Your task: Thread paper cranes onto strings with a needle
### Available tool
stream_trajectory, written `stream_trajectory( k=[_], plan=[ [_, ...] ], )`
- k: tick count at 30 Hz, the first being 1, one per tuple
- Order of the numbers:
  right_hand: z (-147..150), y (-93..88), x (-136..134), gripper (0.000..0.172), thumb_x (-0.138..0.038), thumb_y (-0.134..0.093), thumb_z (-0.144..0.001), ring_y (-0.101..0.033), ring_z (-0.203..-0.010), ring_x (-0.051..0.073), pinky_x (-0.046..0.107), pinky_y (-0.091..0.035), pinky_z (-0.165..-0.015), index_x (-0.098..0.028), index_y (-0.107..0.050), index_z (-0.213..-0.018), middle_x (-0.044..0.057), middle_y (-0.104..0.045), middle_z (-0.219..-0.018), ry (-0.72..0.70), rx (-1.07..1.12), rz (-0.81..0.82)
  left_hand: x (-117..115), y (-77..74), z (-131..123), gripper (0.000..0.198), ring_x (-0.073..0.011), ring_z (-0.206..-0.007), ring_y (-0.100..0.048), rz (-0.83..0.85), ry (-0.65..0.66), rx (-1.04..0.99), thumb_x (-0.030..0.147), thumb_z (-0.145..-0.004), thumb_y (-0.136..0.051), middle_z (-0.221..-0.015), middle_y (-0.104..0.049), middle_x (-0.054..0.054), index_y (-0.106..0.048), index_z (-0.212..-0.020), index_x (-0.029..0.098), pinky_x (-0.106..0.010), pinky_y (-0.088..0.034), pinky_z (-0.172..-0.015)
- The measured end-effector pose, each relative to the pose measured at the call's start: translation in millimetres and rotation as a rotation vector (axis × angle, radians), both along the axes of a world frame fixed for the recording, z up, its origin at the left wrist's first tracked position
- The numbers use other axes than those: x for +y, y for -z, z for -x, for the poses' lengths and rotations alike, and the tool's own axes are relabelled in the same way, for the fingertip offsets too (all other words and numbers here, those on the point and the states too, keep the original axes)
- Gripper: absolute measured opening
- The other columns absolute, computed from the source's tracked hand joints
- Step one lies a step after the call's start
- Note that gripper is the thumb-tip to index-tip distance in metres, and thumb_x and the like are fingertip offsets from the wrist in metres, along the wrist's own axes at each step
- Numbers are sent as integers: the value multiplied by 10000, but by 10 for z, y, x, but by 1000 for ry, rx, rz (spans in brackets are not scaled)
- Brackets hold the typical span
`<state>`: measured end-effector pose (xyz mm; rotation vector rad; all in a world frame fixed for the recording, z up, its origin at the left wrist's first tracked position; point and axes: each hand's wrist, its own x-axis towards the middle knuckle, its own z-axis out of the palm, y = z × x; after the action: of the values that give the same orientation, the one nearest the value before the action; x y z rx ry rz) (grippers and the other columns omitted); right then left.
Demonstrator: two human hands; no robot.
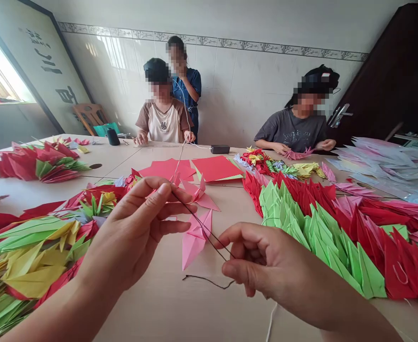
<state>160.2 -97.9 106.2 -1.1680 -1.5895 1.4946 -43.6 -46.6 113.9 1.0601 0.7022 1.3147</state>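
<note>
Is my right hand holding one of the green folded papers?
No, the right hand pinches dark thread, while the green folded papers sit on the table.

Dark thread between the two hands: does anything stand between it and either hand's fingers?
Nothing visible does. The left hand and right hand both hold the dark thread. Pink folded paper shows behind the stretch between them; whether it touches the thread, I cannot tell.

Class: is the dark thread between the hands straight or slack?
Straight: the dark thread runs from left hand to right hand without sagging.
</note>
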Motion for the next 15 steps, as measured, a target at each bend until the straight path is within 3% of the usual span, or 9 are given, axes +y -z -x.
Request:
stream_trajectory(
  k=[7, 12, 15],
  plan=[
    [-72, -88, 9, 241, -332, -582, -967, -506, -582, 85, 165, -405, -533, -183, -607, -780, -42, -516, -662, 32, -170, -161, 54, 6, -6, 133, -88, -663, -645, 13, -44, 12, 222, -920, -585, -790, -693, 2, -662, -825, 172, -154, -602, -588],
    [-95, -82, 1, 239, -339, -560, -982, -541, -519, 79, 135, -415, -451, -186, -604, -804, -32, -566, -636, 85, -18, -152, 62, 34, 3, 165, -86, -648, -680, 34, -25, -19, 196, -932, -557, -772, -712, 9, -664, -807, 181, -155, -602, -621],
    [-132, -66, 6, 210, -354, -574, -979, -575, -561, 95, 140, -461, -471, -200, -623, -845, -22, -594, -673, 140, 57, -211, 65, 52, 14, 151, -89, -589, -655, 36, 8, 7, 197, -931, -556, -712, -703, 1, -644, -809, 186, -142, -571, -555]
  ],
)
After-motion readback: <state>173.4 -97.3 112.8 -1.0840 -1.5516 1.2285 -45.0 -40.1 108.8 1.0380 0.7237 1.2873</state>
